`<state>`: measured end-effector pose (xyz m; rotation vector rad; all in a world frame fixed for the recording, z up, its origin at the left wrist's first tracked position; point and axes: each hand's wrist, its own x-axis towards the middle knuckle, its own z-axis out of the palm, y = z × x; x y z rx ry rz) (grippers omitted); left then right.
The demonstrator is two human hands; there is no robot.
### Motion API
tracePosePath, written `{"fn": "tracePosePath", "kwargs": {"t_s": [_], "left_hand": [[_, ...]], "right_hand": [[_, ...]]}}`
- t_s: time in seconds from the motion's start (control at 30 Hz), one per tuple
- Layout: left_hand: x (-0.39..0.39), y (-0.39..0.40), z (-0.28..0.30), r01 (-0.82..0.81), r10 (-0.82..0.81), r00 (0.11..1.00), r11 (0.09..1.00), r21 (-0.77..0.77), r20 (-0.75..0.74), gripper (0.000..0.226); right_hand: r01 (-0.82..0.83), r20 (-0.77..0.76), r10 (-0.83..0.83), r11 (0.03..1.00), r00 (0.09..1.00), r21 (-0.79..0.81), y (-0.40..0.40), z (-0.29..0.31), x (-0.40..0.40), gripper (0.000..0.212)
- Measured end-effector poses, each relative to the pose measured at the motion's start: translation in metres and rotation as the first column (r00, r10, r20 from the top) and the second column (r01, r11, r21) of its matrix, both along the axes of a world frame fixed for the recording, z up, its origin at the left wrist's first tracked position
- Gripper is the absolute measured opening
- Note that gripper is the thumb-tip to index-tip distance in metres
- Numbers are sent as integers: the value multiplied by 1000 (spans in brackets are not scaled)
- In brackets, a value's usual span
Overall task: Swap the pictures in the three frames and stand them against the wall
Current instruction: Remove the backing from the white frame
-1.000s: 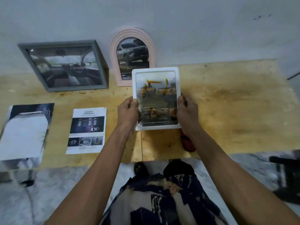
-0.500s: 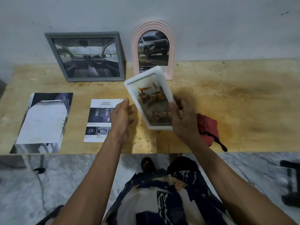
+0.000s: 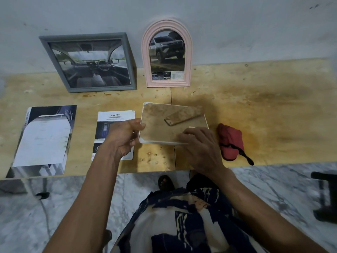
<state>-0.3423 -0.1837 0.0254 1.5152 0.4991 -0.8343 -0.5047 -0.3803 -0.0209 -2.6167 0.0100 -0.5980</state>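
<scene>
The white frame (image 3: 160, 123) is face down over the wooden table (image 3: 264, 110), its brown backing board and fold-out stand (image 3: 183, 115) facing up. My left hand (image 3: 124, 136) grips the frame's left edge. My right hand (image 3: 198, 145) holds its near right corner, fingers on the backing. A grey frame (image 3: 91, 61) with a car-interior picture and a pink arched frame (image 3: 166, 53) with a car picture lean against the wall.
Two loose printed sheets lie on the table to the left: a large one (image 3: 43, 139) and a "SAFETY" leaflet (image 3: 113, 125) partly under my left hand. A red pouch (image 3: 230, 141) with a black strap lies right of the frame. A dark stool (image 3: 326, 196) stands at the far right.
The white frame was turned over from picture side up to backing side up and lowered toward the table. My left hand took hold of its left edge again.
</scene>
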Motion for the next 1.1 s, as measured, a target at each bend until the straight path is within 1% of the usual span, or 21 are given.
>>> {"fn": "tracePosePath", "kwargs": {"t_s": [0.03, 0.07, 0.1, 0.13, 0.17, 0.2, 0.23, 0.27, 0.37, 0.47, 0.53, 0.6, 0.67, 0.73, 0.83, 0.9, 0.93, 0.97, 1.03, 1.07, 1.1], "left_hand": [[-2, 2, -6, 8, -8, 1000, 1000, -4, -4, 20], [-4, 4, -13, 8, -8, 1000, 1000, -6, -2, 25], [-5, 6, -21, -1, 1, 1000, 1000, -6, 9, 28], [-8, 9, -28, -12, 12, 1000, 1000, -10, 23, 30], [-10, 12, -36, -21, 21, 999, 1000, -13, 30, 30], [-13, 13, -43, -27, 28, 999, 1000, -15, 23, 30], [-16, 13, -49, -33, 33, 999, 999, -13, 14, 30], [-20, 12, -55, -40, 40, 999, 999, -5, 4, 31], [-32, 6, -65, -56, 57, 998, 996, 65, -6, 31], [-39, 0, -72, -42, 42, 999, 988, 146, 2, 27], [-40, -3, -78, -9, 1, 999, 973, 229, 34, 28], [-42, -2, -85, 55, -82, 994, 944, 325, 68, 33], [-43, -2, -86, 93, -137, 987, 916, 390, 86, 38], [-45, -3, -86, 112, -176, 978, 892, 439, 109, 37], [-46, -4, -88, 154, -263, 955, 836, 527, 137, 29], [-44, -4, -87, 191, -322, 937, 795, 575, 133, 21], [-43, -6, -85, 214, -361, 923, 767, 605, 130, 20], [-41, -8, -82, 248, -417, 901, 722, 646, 120, 26], [-37, -13, -79, 303, -553, 825, 603, 738, 114, 52], [-33, -16, -79, 316, -612, 781, 558, 767, 123, 64], [-29, -19, -79, 330, -657, 742, 531, 780, 134, 70]], "right_hand": [[99, -41, -98, 994, 994, 45, 0, 0, -3, 38], [237, -115, -226, 966, 967, 100, -3, -5, -5, 47], [381, -223, -342, 909, 913, 167, -7, -7, -6, 53], [497, -363, -390, 824, 846, 273, -12, -11, -7, 54], [584, -495, -371, 706, 786, 400, -17, -14, -7, 52], [640, -586, -307, 563, 750, 523, -20, -16, -7, 44], [672, -643, -239, 434, 728, 599, -22, -19, -6, 29], [682, -661, -209, 387, 720, 620, -23, -21, -6, 18], [673, -650, -236, 457, 722, 582, -22, -27, -6, 20], [683, -657, -278, 526, 700, 506, -23, -39, -3, 24], [697, -682, -288, 558, 672, 451, -21, -46, -1, 24], [702, -684, -314, 583, 658, 408, -18, -50, -1, 22], [712, -682, -337, 585, 649, 389, -13, -51, -1, 18], [729, -693, -345, 568, 633, 383, -8, -52, 0, 22], [735, -710, -345, 577, 614, 355, -4, -54, 2, 27], [715, -702, -341, 611, 625, 340, -3, -54, 2, 24], [708, -699, -341, 624, 628, 331, -3, -54, 1, 22], [707, -703, -343, 631, 623, 319, -3, -53, 0, 21], [709, -716, -335, 634, 612, 309, -4, -56, -1, 28], [709, -719, -325, 628, 614, 322, -3, -58, -2, 32], [710, -719, -316, 618, 619, 339, -2, -59, -2, 36]]}}
